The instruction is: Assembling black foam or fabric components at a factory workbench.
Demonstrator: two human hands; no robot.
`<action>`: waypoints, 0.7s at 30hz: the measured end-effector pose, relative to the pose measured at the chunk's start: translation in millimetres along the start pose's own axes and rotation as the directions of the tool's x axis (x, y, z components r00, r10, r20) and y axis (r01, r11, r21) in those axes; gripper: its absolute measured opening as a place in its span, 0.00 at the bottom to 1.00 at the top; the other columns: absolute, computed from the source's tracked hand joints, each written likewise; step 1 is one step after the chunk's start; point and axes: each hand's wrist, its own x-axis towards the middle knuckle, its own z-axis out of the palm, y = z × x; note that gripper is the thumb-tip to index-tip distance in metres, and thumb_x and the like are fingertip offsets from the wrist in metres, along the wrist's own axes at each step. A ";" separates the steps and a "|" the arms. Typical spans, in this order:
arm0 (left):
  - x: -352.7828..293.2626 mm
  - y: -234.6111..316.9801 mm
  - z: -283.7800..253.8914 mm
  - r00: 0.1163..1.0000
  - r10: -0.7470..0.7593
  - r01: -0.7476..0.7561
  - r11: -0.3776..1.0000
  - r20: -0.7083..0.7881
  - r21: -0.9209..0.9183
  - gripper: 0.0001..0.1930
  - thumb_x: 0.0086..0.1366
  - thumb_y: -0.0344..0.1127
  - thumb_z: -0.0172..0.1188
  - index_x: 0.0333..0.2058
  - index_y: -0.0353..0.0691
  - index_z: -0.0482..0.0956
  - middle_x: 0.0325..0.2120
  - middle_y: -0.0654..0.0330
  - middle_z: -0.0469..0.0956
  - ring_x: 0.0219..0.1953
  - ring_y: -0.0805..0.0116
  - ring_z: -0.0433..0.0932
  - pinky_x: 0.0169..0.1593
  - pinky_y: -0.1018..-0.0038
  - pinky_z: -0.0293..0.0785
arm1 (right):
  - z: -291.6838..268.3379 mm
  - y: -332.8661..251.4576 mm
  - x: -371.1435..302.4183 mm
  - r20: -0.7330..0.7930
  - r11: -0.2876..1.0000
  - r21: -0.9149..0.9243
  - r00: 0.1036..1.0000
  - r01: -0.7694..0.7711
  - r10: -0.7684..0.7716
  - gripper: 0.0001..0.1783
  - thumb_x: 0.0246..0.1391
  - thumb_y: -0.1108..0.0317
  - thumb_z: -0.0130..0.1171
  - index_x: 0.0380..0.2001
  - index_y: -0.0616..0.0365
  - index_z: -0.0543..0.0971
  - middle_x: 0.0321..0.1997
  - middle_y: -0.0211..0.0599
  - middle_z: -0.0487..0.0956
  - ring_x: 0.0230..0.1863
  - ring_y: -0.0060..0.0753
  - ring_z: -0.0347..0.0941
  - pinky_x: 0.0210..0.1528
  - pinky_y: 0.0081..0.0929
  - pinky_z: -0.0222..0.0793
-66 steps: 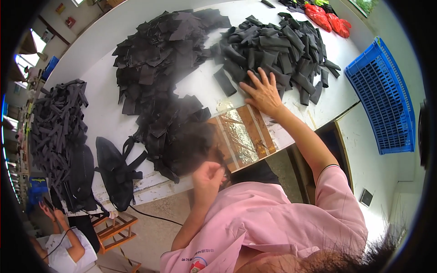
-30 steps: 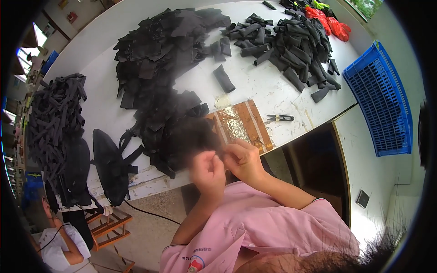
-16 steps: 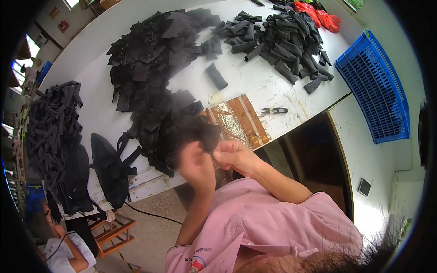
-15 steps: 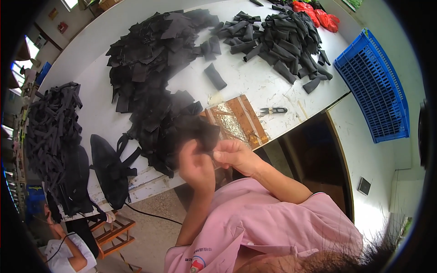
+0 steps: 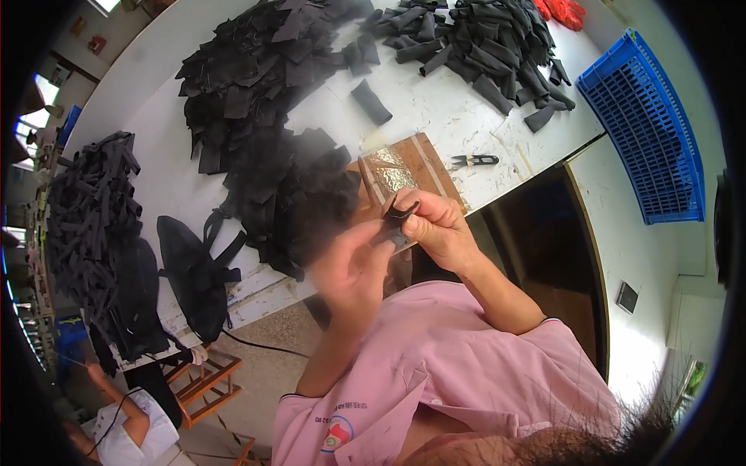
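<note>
A small black fabric piece (image 5: 399, 216) is held up between my two hands, over the near edge of the table. My right hand (image 5: 444, 234) pinches its upper edge between thumb and fingers. Blurred by motion, my left hand (image 5: 351, 262) has its fingertips closed on the lower left side of the same piece. Just left of my hands spreads a pile of flat black fabric pieces (image 5: 272, 182). Beyond them a wooden board (image 5: 430, 167) with shiny tape lies on the table, partly covered by my right hand.
Thread snips (image 5: 475, 160) lie right of the board. Farther back is a pile of folded black fabric tubes (image 5: 493, 54). A blue crate (image 5: 643, 132) stands at the right. Black strips (image 5: 93, 217) and a black strapped item (image 5: 186, 272) lie left. A co-worker (image 5: 136, 427) is at lower left.
Both hands have moved right, away from the pile of flat pieces, and the black piece now shows between them. The view has shifted slightly.
</note>
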 end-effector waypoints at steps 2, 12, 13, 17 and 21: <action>6.3 -15.1 0.5 0.904 0.427 -0.390 0.856 -0.039 0.340 0.08 0.53 0.21 0.56 0.34 0.32 0.73 0.30 0.57 0.74 0.24 0.79 0.71 0.23 0.87 0.67 | 10.2 -14.2 5.3 -0.126 0.977 -0.093 0.976 -0.189 0.177 0.09 0.53 0.66 0.52 0.26 0.61 0.71 0.32 0.25 0.68 0.31 0.14 0.64 0.32 0.14 0.61; 27.0 0.8 -12.1 0.995 -0.097 0.081 0.933 -0.028 -0.351 0.09 0.57 0.25 0.54 0.36 0.33 0.66 0.27 0.55 0.75 0.21 0.80 0.70 0.23 0.87 0.63 | 38.2 -21.3 9.5 -0.389 0.902 -0.320 0.908 -0.289 0.153 0.10 0.53 0.66 0.51 0.24 0.61 0.69 0.20 0.26 0.70 0.20 0.13 0.64 0.20 0.13 0.60; 29.9 3.8 -15.6 0.987 -0.153 0.159 0.867 0.050 -0.472 0.12 0.56 0.25 0.55 0.38 0.34 0.64 0.27 0.55 0.75 0.20 0.80 0.69 0.19 0.88 0.60 | 39.9 -22.1 10.3 -0.392 0.911 -0.316 0.911 -0.265 0.129 0.10 0.53 0.66 0.52 0.23 0.61 0.69 0.21 0.27 0.70 0.20 0.13 0.63 0.20 0.13 0.59; 39.3 20.5 -25.8 0.901 -0.052 0.349 0.677 0.431 -0.647 0.19 0.53 0.25 0.57 0.41 0.32 0.60 0.28 0.48 0.75 0.17 0.79 0.68 0.17 0.88 0.56 | 48.8 -32.4 17.2 -0.270 0.961 -0.265 0.963 -0.086 0.012 0.09 0.52 0.68 0.52 0.23 0.62 0.69 0.27 0.32 0.71 0.22 0.17 0.64 0.24 0.14 0.61; 43.3 28.9 -28.8 0.898 -0.075 0.376 0.645 0.435 -0.665 0.26 0.53 0.24 0.56 0.49 0.26 0.55 0.27 0.46 0.74 0.15 0.79 0.67 0.18 0.87 0.60 | 44.4 -45.9 26.4 -0.137 0.896 -0.444 0.987 0.018 -0.088 0.08 0.51 0.70 0.52 0.23 0.62 0.69 0.30 0.37 0.71 0.24 0.23 0.67 0.27 0.18 0.63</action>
